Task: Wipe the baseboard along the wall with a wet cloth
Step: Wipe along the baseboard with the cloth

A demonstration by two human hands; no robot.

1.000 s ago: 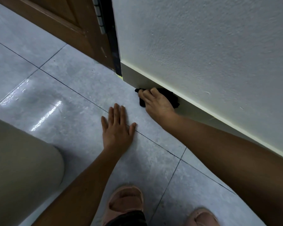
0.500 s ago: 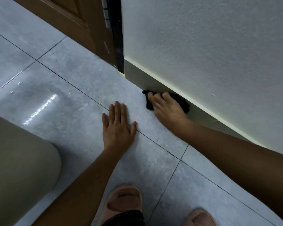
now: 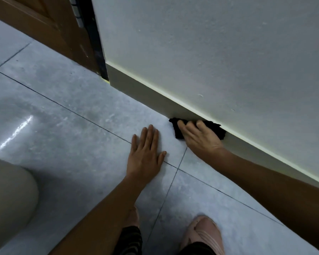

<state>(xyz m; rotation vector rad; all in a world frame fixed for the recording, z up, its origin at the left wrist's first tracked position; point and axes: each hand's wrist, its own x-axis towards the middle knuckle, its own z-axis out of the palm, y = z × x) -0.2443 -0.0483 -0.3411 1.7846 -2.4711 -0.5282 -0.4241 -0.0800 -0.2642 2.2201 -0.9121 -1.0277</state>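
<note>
While the right hand (image 3: 201, 139) holds the black cloth (image 3: 218, 128), fingers bent over it, against the baseboard (image 3: 140, 89) right of centre, the left hand (image 3: 145, 156) lies flat on the floor tile (image 3: 63, 137); steady pressure reaching the top edge should clean best.

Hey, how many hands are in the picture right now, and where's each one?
2. The left hand lies flat on the floor. The right hand holds the black cloth against the baseboard. Neither seems hidden.
</note>
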